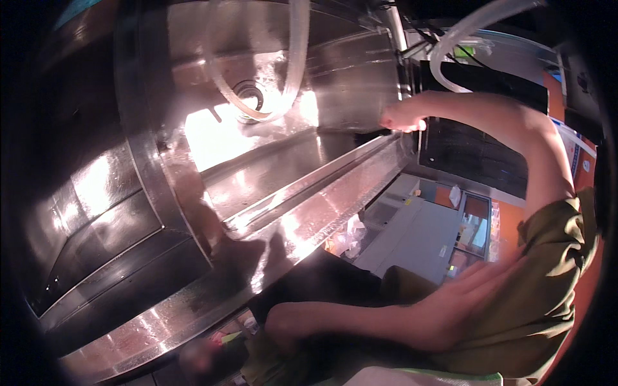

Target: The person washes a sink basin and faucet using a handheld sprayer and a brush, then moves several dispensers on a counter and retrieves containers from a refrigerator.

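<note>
My right hand (405, 119) reaches out to the front right corner of a stainless steel sink (352, 101). Its fingers are curled at the rim. Something dark (374, 136) lies beside the fingers, and I cannot tell whether it is an object or a shadow. My left forearm crosses in front of my body. The left hand (478, 280) rests against the olive right sleeve (550, 231), its fingertips partly lost there. A clear hose (297, 53) loops down into the sink, over a round drain (248, 94).
A second sink basin (101, 212) lies to the left, past a metal divider (149, 159). Another clear hose (449, 43) curves above my right arm. Below the sink's front edge are a grey cabinet (410, 231) and a crumpled plastic bag (355, 236). Bright glare covers part of the basin.
</note>
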### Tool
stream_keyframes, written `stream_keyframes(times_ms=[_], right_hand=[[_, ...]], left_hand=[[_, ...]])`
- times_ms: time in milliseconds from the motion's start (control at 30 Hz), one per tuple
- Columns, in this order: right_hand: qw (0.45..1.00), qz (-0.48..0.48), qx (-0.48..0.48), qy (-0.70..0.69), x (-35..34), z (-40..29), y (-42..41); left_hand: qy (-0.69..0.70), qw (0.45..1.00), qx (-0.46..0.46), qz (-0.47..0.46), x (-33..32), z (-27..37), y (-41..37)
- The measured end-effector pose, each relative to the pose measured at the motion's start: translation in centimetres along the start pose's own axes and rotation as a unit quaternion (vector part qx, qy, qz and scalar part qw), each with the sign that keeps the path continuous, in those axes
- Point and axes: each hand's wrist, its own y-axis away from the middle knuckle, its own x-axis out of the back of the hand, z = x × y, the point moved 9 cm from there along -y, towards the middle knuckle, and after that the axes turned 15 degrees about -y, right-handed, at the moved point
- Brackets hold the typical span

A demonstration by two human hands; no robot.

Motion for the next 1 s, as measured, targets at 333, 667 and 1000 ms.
stream_keyframes(times_ms=[333, 667, 1000], right_hand=[[0.986, 0.052, -0.063, -0.143, -0.1, 7.0, -0.9], [0.964, 0.061, 0.001, -0.260, 2.5, 10.9, -3.5], [0.988, 0.002, 0.048, -0.144, -1.1, 5.7, -2.0]], left_hand=[[-0.020, 0.999, 0.029, 0.019, -1.1, -0.7, 0.9], [-0.065, 0.997, 0.038, 0.023, -3.9, -1.4, 2.0], [-0.078, 0.995, 0.063, 0.027, -5.1, -2.2, 2.8]])
